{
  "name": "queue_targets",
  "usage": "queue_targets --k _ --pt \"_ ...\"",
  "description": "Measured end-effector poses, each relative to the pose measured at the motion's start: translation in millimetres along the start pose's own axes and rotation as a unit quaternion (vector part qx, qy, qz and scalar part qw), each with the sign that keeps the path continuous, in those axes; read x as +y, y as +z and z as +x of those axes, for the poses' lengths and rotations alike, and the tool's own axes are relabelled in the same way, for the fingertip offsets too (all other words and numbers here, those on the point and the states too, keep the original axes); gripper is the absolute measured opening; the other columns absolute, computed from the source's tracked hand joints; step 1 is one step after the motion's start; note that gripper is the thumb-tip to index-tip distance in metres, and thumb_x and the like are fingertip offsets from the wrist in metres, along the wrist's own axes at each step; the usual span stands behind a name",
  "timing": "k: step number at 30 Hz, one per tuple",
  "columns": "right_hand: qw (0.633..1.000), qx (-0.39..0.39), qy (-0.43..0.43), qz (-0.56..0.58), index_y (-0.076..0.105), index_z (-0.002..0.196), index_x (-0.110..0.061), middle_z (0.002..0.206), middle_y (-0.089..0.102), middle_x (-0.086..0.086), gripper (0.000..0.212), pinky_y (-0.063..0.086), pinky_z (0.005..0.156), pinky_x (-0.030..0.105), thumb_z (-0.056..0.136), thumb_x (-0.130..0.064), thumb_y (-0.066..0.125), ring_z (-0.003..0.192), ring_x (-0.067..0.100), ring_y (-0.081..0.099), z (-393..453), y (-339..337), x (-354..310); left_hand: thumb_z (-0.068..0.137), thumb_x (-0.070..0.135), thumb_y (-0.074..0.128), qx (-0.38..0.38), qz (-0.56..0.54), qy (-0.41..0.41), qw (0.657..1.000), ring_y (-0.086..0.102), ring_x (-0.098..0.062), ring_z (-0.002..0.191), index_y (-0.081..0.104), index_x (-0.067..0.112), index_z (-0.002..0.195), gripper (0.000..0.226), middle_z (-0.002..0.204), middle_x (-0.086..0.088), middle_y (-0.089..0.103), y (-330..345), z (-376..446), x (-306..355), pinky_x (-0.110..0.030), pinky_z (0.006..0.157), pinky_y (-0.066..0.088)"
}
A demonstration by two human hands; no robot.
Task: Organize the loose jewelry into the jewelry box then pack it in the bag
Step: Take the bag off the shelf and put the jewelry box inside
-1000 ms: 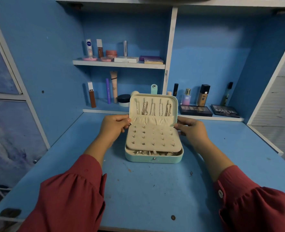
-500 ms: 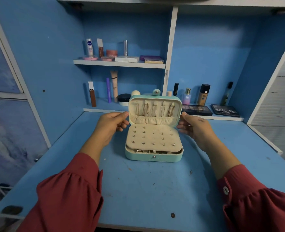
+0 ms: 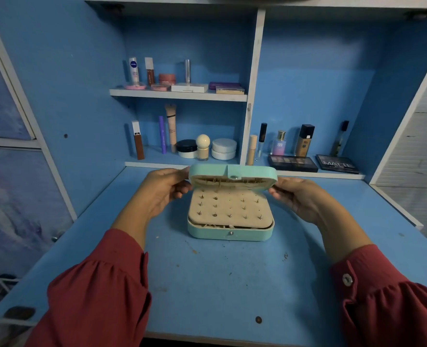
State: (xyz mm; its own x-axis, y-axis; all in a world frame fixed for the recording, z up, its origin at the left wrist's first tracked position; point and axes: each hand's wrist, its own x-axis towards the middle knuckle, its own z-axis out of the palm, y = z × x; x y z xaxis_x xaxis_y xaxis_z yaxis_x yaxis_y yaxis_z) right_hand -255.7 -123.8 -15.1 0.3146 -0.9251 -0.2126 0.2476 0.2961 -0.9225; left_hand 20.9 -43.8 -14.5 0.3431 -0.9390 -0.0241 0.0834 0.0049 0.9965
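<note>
Jewelry box on worktop, half-lowered lid gripped at its ends by left hand and right hand.

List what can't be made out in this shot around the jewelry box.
- Necklaces inside the lid, head view: the half-lowered lid hides them.
- Bottom tray under the earring panel: the panel covers it.
- Fingertips of the left hand and right hand: behind the lid's ends.
- Bag: not in view.

Both hands are holding the mint jewelry box lid, left hand and right hand at its ends, tilted over the studded earring panel on the blue surface.
</note>
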Motion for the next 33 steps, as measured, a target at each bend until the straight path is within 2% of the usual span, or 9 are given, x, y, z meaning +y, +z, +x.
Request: queue_targets --k 4,10,16,18,21,24,28,31,33 --pt "0.999 -0.018 0.02 -0.027 0.066 0.093 0.001 0.074 0.073 0.009 0.012 0.055 0.054 0.016 0.086 0.001 0.057 0.063 0.013 0.07 -3 -4 -2 0.086 0.014 0.066 -0.02 0.007 -0.02 1.0 0.058 -0.007 0.047 0.065 0.002 0.087 0.012 0.064 -0.009 0.067 -3 -1 2 -0.015 0.044 0.046" --pt "0.996 -0.036 0.039 -0.077 0.065 0.087 -0.003 0.072 0.072 0.006 0.01 0.057 0.055 0.019 0.085 0.004 0.058 0.065 0.015 0.071 -3 -9 -1 0.081 0.006 0.069 -0.058 0.053 -0.036 0.996 0.064 -0.008 0.058 0.066 0.008 0.077 0.006 0.066 0.0 0.07 -12 -1 1 -0.017 0.052 0.052" --pt "0.992 -0.057 0.043 -0.105 0.065 0.087 -0.002 0.075 0.072 0.007 0.013 0.059 0.064 0.021 0.08 0.008 0.06 0.069 0.015 0.071 0 -15 1 0.076 0.005 0.072 -0.088 0.08 -0.045 0.992 0.066 -0.012 0.067 0.067 0.008 0.089 0.014 0.079 -0.006 0.071 -17 1 0 -0.02 0.062 0.056" --pt "0.989 -0.063 0.049 -0.125 0.065 0.088 -0.003 0.077 0.071 0.008 0.018 0.059 0.064 0.021 0.072 0.004 0.065 0.069 0.014 0.071 0 -15 0 0.071 0.007 0.075 -0.093 0.093 -0.054 0.99 0.065 -0.015 0.072 0.069 0.008 0.092 0.021 0.083 -0.007 0.071 -17 1 -1 -0.022 0.066 0.056" --pt "0.98 -0.069 0.067 -0.173 0.066 0.094 -0.005 0.084 0.07 0.009 0.032 0.059 0.063 0.021 0.062 -0.006 0.07 0.074 0.016 0.069 -2 -16 -2 0.077 0.002 0.073 -0.096 0.111 -0.062 0.987 0.06 -0.012 0.066 0.07 0.007 0.092 0.016 0.078 -0.006 0.07 -17 0 0 -0.018 0.059 0.053" --pt "0.968 -0.089 0.086 -0.22 0.069 0.102 -0.005 0.096 0.073 0.011 0.038 0.059 0.063 0.023 0.065 -0.015 0.072 0.08 0.019 0.071 -7 -16 -6 0.083 0.009 0.069 -0.122 0.126 -0.084 0.981 0.061 -0.014 0.065 0.069 0.009 0.099 0.016 0.083 -0.008 0.068 -18 -2 1 -0.021 0.058 0.052" --pt "0.96 -0.11 0.091 -0.242 0.068 0.109 -0.003 0.105 0.072 0.016 0.044 0.06 0.067 0.026 0.07 -0.025 0.07 0.087 0.024 0.071 -9 -16 -9 0.088 0.025 0.065 -0.142 0.163 -0.101 0.971 0.066 -0.021 0.071 0.068 0.009 0.106 0.025 0.096 -0.02 0.067 -18 -3 -1 -0.028 0.061 0.056" --pt "0.968 -0.097 0.077 -0.218 0.069 0.106 -0.001 0.105 0.072 0.017 0.04 0.059 0.075 0.027 0.07 -0.019 0.07 0.092 0.026 0.069 -6 -16 -7 0.087 0.025 0.066 -0.122 0.166 -0.071 0.976 0.066 -0.024 0.074 0.07 0.008 0.102 0.022 0.101 -0.024 0.069 -12 -2 -3 -0.031 0.064 0.058" --pt "0.977 -0.074 0.065 -0.191 0.069 0.105 0.001 0.104 0.072 0.016 0.029 0.059 0.077 0.028 0.079 -0.012 0.067 0.096 0.026 0.068 -3 -16 -6 0.089 0.025 0.066 -0.104 0.167 -0.051 0.979 0.066 -0.023 0.073 0.071 0.009 0.101 0.021 0.101 -0.022 0.07 -6 0 -5 -0.03 0.064 0.057"
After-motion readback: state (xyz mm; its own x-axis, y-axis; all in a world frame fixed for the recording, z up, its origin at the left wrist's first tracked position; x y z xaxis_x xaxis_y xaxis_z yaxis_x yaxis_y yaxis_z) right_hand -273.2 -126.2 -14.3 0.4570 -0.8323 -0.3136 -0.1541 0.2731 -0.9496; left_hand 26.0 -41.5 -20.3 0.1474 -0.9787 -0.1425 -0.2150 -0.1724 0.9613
